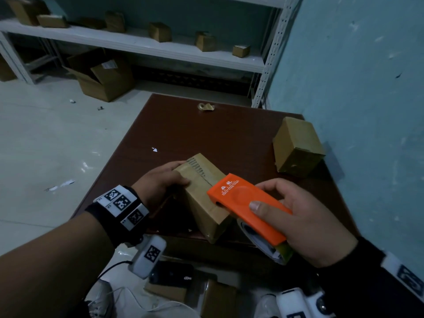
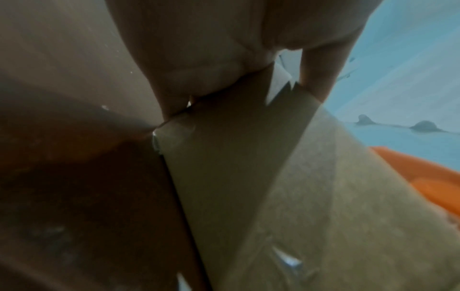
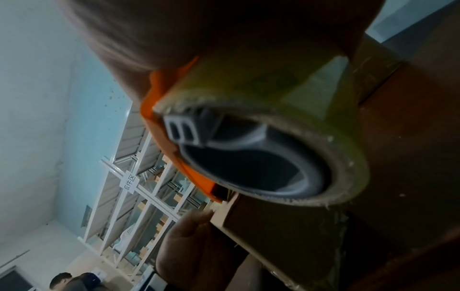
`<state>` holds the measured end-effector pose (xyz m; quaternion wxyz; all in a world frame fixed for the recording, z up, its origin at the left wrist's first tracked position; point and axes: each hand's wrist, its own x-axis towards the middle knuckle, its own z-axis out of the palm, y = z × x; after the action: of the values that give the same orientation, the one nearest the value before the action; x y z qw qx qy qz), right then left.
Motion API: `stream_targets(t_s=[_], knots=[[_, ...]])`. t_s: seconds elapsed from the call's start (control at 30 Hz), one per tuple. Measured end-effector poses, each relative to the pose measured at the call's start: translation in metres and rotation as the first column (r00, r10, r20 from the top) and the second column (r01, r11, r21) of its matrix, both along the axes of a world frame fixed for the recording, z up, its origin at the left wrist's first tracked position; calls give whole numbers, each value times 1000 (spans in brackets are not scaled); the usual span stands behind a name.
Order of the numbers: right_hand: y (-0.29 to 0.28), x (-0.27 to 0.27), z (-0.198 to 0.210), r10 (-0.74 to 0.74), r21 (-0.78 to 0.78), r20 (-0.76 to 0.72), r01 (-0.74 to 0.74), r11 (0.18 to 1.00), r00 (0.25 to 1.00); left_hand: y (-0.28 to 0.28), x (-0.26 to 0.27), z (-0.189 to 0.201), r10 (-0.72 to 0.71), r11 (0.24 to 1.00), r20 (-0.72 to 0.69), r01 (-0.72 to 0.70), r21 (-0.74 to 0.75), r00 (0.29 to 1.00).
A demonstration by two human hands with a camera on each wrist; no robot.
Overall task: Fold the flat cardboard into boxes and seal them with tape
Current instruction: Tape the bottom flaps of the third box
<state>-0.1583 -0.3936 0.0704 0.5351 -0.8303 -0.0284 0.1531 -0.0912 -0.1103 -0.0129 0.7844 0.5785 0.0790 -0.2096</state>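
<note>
Clearly light and stiff, the box is steadied at its left edge by the left hand; the right hand clamps the tape dispenser.

The brown table has bare room on its left and far parts, where a hand could pass. A crumpled bit of tape lies near the far edge. A taped box sits at the right, tight by the blue wall, so that side is closed. The near middle is filled by the small cardboard box and the orange tape dispenser touching it
</note>
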Motion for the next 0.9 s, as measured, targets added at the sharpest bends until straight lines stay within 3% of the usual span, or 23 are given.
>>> stream_targets(t_s=[0.1, 0.17, 0.23, 0.3, 0.6, 0.9], knots=[[1, 3, 2, 6, -3, -16, -6, 1000, 1000, -4, -2, 7, -15, 996, -134, 3, -86, 991], [1, 5, 3, 2, 3, -27, -2, 1000, 1000, -11, 0, 12, 111, 993, -200, -101, 61, 973], [1, 6, 2, 1, 3, -27, -1, 1000, 1000, -18, 5, 13, 263, 891, 18, -250, 379, 965], [-1, 7, -1, -1, 5, -24, 1, 1000, 1000, -25, 6, 17, 284, 821, 139, -316, 475, 949], [-22, 12, 12, 26, 52, -61, -23, 998, 998, -28, 14, 6, 249, 795, 311, -377, 476, 917], [-47, 15, 19, 37, 26, -54, -35, 999, 998, -35, 14, 9, 310, 748, 335, -446, 492, 890]])
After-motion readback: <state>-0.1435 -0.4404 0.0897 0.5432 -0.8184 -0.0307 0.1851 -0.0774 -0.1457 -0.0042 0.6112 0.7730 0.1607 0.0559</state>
